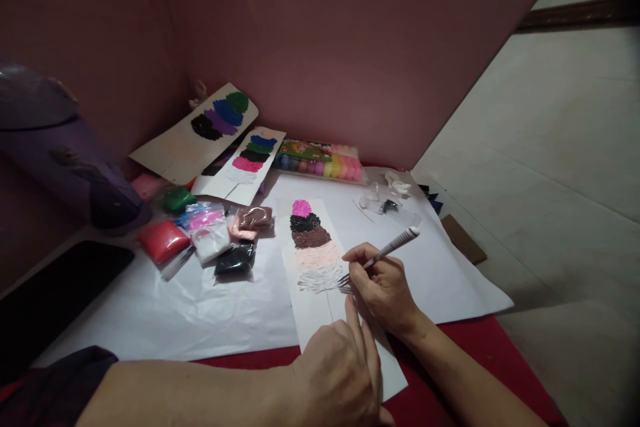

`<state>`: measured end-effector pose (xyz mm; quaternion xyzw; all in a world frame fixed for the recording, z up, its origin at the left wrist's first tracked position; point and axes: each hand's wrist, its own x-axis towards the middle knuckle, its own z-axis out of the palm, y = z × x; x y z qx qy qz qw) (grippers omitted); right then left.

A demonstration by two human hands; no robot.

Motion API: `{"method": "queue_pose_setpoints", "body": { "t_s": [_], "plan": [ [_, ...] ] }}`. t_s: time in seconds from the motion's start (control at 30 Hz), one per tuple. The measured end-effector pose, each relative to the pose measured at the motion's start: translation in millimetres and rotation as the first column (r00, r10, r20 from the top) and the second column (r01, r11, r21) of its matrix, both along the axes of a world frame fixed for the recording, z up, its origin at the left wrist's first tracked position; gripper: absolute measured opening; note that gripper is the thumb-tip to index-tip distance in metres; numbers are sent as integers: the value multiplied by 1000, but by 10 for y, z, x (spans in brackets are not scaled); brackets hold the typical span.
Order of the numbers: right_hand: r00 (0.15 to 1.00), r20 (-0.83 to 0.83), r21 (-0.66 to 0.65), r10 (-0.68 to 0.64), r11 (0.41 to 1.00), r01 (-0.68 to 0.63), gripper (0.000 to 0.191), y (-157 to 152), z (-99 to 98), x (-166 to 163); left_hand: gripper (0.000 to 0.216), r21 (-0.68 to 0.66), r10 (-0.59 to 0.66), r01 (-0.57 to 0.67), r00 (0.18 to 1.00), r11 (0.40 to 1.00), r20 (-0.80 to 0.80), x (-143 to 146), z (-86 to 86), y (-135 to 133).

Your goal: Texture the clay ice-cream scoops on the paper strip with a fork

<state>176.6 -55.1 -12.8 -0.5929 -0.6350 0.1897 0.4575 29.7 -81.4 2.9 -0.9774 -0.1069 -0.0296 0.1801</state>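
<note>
A long white card strip (320,310) lies on a big white sheet (210,310). It carries stacked clay bands: pink, black, brown, peach and white (320,278). My right hand (383,287) pinches a fork (380,255) with a striped handle, its tines touching the white clay band at the right edge. My left hand (337,373) rests on the lower end of the strip, fingers curled and pressing it down.
Small clay bags in red (163,240), green, pink, white, brown and black (236,259) lie to the left. Two finished cards (200,130) and a clay box (320,159) lean against the pink wall. A black phone (55,293) lies far left. A purple object (60,153) stands behind it.
</note>
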Motion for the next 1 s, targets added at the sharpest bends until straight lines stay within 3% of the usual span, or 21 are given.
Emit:
{"method": "queue_pose_setpoints", "body": {
  "t_s": [1.0],
  "plan": [
    [993,-15,21,114,993,-114,12,-8,-7,0,72,37,28,-36,979,999,203,7,-121,-29]
  ]
}}
